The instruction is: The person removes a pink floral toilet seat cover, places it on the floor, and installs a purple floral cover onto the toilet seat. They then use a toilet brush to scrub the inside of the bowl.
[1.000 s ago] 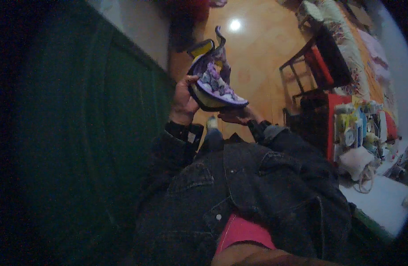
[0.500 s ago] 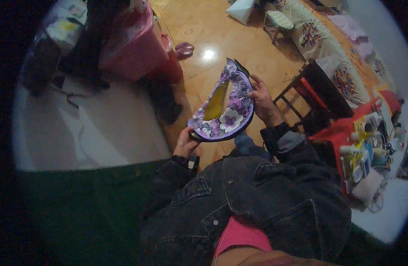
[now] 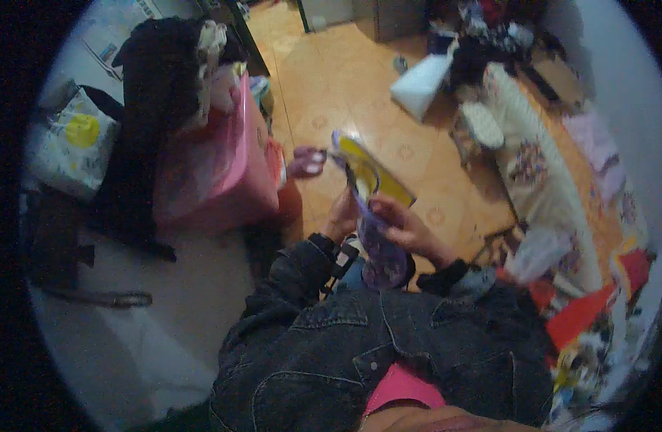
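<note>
In the head view, a purple cloth thing [image 3: 385, 263] with a yellow flap [image 3: 401, 189] is held up near the middle, over the orange floor [image 3: 345, 79] and in front of a dark jacket [image 3: 309, 338]. It is pinched by the right hand [image 3: 406, 230], with the thumb and fingers bent over it at four o'clock from its top part. The left hand [image 3: 343, 216] is set against its other side, but its fingertips are hidden, so its grip cannot be told. From the cloth thing, pink shoes [image 3: 307, 162] are seen at ten o'clock, a pink tub [image 3: 219, 187] past nine, a white pointed thing [image 3: 421, 85] near one, and a red cloth [image 3: 579, 317] at four.
</note>
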`<state>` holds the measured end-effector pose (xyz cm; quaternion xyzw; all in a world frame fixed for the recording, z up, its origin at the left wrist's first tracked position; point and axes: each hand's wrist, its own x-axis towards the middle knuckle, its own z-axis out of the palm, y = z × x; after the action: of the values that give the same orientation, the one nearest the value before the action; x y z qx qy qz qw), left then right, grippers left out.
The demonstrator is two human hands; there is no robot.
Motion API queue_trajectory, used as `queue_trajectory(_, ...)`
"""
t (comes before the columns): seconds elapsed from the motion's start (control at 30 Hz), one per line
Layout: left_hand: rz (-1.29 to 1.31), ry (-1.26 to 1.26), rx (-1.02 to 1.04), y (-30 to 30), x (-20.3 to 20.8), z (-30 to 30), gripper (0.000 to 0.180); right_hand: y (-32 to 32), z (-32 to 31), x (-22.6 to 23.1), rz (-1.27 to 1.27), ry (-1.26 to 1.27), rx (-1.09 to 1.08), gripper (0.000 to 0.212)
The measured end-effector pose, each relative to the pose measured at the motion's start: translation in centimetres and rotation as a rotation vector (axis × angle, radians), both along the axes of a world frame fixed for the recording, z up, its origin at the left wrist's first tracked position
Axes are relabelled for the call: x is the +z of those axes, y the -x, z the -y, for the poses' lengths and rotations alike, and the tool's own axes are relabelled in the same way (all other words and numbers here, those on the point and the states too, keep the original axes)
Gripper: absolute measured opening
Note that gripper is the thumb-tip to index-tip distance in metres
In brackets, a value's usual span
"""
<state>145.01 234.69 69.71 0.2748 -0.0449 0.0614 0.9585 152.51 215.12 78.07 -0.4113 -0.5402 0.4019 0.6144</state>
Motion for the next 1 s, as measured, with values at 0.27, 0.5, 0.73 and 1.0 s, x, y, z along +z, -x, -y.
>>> queue_trajectory(0.27,-0.309,-1.308,0.725,-20.5,11.9,-31.4,0.022,-26.0,-26.3,5.2,0.282,0.367,-0.330,0.055)
queue_trajectory(0.5,-0.462,-0.223,0.533,-41.8,13.3,-50.6,0.020,-48.1,-36.6,4.5,-0.088,0.396,-0.792,0.038)
queue_trajectory(0.73,-0.775,-0.394,0.814,-64.4,19.4,-74.5,0.037,-78.4,-55.9,3.3,-0.160,0.536,-0.895,0.032)
queue_trajectory(1.0,-0.831,-0.161,1.105,-83.4,28.2,-101.7,0.023,-98.5,-100.3,22.3,0.323,0.391,-0.495,0.054)
